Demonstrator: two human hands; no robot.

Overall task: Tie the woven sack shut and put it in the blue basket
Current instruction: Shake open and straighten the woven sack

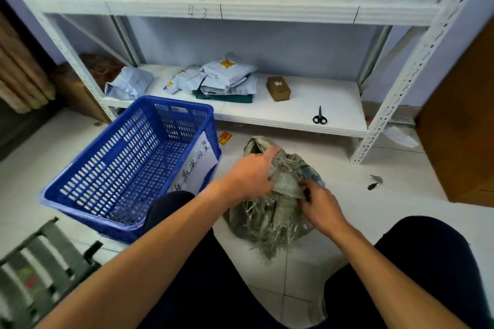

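Note:
A grey-green woven sack with frayed edges lies bunched on the tiled floor between my knees. My left hand grips the gathered fabric at the sack's top from the left. From the right, my right hand pinches a fold of the same fabric. The blue basket stands on the floor to the left of the sack, tilted toward me, with a white handwritten paper sheet against its right wall.
A white metal shelf runs behind the sack, holding grey mail bags, a small cardboard box and black scissors. A dark green crate sits at lower left. A brown wooden panel stands on the right.

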